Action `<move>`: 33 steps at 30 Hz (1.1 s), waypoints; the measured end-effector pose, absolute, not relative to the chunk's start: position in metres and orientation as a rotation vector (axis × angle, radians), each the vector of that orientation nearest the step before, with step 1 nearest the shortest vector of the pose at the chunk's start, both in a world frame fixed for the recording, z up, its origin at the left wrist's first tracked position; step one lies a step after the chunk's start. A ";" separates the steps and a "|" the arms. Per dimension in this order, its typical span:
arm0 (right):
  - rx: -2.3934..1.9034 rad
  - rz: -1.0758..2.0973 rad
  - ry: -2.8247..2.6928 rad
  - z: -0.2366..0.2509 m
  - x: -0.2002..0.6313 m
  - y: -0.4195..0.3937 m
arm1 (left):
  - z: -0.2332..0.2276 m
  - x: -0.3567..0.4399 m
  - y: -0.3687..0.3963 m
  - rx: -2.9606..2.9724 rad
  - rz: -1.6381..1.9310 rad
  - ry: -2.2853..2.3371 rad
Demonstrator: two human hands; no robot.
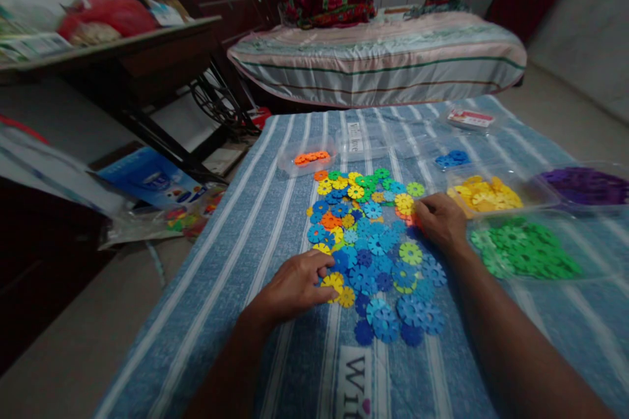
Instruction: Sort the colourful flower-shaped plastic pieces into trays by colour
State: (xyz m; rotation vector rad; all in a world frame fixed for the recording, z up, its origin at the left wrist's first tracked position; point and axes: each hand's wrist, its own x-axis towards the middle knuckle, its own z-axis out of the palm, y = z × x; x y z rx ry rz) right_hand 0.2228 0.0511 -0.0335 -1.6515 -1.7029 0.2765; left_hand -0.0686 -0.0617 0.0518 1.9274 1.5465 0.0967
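Two hands work a pile [376,245] of flat plastic gear discs on the striped cloth [236,255]. Left hand [295,288]: at pile's near-left edge, fingers curled onto a yellow disc [333,283]. Right hand [442,221]: at pile's far-right edge, fingers bent down onto discs; grip hidden, can't tell. Right of pile: yellow tray [484,193], green tray [523,249].

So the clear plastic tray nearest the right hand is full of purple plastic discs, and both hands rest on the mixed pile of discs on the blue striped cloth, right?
Not quite. The head view shows the clear plastic tray nearest the right hand holds yellow plastic discs; the purple discs fill a tray farther right. The rest holds: the left hand and the right hand both rest on the mixed pile of discs on the blue striped cloth.
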 end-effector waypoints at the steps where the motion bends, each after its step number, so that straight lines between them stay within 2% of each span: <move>1: -1.651 0.275 -1.705 -0.033 0.223 0.051 | 0.052 -0.068 -0.062 1.934 0.069 1.525; 19: -1.638 0.261 -1.693 -0.035 0.220 0.056 | 0.053 -0.069 -0.062 1.689 0.119 1.576; 26: -1.629 0.269 -1.689 -0.037 0.220 0.058 | 0.068 -0.075 -0.051 1.584 0.180 1.467; 33: -1.608 0.248 -1.697 -0.039 0.219 0.059 | 0.077 0.000 -0.009 1.524 0.487 1.338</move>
